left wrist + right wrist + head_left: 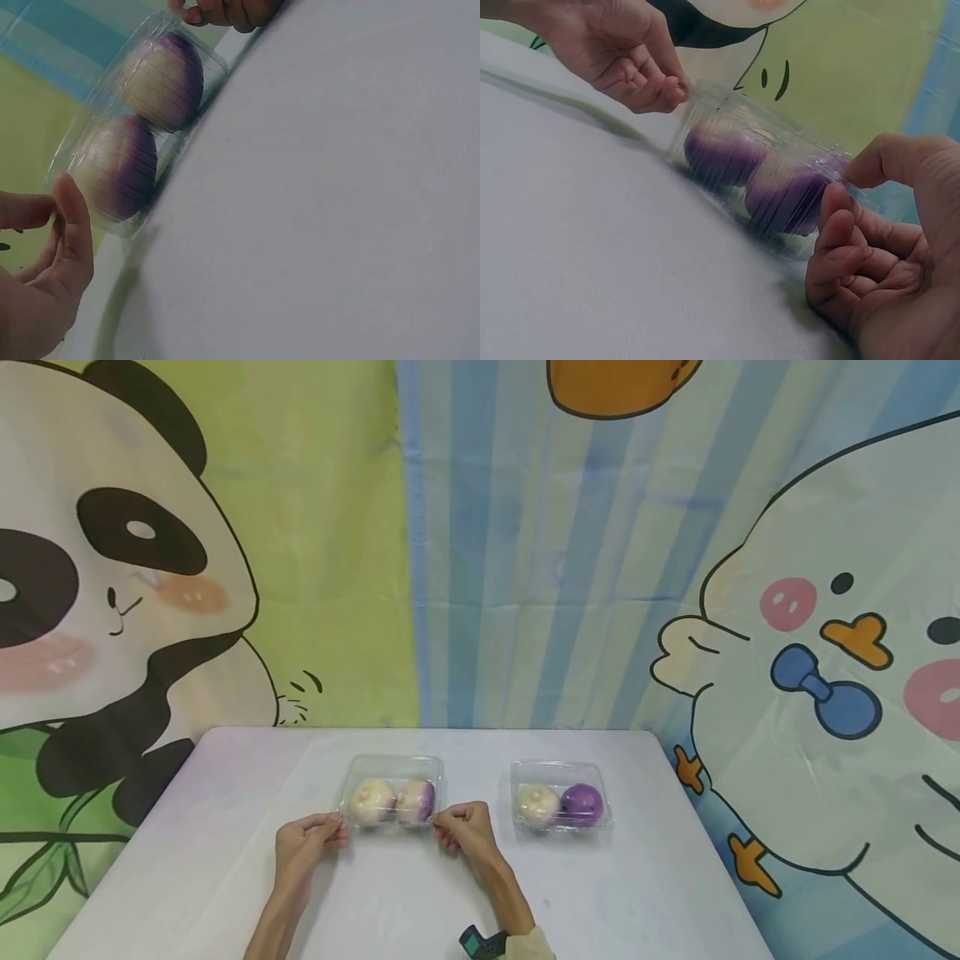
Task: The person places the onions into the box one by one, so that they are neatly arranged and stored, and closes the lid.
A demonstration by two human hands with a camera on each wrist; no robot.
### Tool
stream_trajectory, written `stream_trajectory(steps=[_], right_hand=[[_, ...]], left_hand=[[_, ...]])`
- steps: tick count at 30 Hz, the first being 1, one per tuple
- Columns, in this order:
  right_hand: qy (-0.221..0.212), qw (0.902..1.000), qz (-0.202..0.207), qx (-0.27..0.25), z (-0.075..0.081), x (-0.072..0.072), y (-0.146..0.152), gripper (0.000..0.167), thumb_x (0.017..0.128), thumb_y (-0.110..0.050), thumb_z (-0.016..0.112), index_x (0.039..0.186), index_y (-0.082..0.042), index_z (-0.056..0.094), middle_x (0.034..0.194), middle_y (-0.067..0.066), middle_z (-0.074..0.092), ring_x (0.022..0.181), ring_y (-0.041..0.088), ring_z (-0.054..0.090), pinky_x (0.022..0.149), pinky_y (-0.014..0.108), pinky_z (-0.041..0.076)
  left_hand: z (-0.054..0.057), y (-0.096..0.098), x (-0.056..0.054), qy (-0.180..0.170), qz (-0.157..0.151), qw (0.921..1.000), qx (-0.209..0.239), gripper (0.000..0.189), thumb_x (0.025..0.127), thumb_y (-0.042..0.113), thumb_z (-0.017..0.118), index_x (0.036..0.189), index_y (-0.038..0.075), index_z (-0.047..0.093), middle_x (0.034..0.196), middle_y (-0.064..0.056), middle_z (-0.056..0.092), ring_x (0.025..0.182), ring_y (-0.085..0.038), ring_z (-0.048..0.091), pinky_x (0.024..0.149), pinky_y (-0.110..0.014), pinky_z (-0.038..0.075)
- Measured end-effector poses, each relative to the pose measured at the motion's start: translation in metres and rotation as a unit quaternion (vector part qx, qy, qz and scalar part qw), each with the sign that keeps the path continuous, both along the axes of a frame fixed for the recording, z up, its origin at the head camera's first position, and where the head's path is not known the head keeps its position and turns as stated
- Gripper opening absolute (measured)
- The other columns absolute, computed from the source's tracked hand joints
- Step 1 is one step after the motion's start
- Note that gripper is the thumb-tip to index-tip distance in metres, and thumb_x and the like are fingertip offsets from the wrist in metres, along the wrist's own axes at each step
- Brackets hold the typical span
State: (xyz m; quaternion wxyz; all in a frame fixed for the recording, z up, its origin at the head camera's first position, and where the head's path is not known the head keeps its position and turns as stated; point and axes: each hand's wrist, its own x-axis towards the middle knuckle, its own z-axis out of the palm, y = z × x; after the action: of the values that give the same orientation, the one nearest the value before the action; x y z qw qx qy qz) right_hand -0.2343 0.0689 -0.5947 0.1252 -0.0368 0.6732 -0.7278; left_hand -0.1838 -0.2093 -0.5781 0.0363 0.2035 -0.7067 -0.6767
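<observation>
A clear plastic clamshell box (397, 767) stands on the white table, left of its middle. Inside lie two purple-and-white turnips (372, 802), side by side. My left hand (309, 845) pinches the box's near left corner between thumb and index finger. At the near right corner, my right hand (468, 833) pinches the rim in the same way, its other fingers curled. Both corners show in the right wrist view, where the turnips (784, 196) are seen through the ribbed wall. Whether the lid is fastened I cannot tell.
To the right stands a second clear clamshell box (557, 768) holding a pale turnip (538, 805) and a purple one (582, 805). The white table (622, 893) ends at a printed curtain (510, 568) with a panda and a white bird.
</observation>
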Motion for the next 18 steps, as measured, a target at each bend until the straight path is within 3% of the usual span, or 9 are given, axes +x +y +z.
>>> stream_trajectory(steps=[18], right_hand=[[-0.003, 0.9999, -0.009, -0.006, 0.0001, 0.0034, 0.0003, 0.028, 0.096, -0.011, 0.076, 0.093, 0.017, 0.075, 0.064, -0.002, 0.067, 0.055, 0.006, 0.057, 0.050, 0.015, 0.050]], left_hand=[[-0.0033, -0.0032, -0.0003, 0.006, -0.017, 0.9995, 0.026, 0.035, 0.110, 0.009, 0.063, 0.132, -0.018, 0.063, 0.089, 0.001, 0.081, 0.077, -0.006, 0.077, 0.075, -0.021, 0.068]])
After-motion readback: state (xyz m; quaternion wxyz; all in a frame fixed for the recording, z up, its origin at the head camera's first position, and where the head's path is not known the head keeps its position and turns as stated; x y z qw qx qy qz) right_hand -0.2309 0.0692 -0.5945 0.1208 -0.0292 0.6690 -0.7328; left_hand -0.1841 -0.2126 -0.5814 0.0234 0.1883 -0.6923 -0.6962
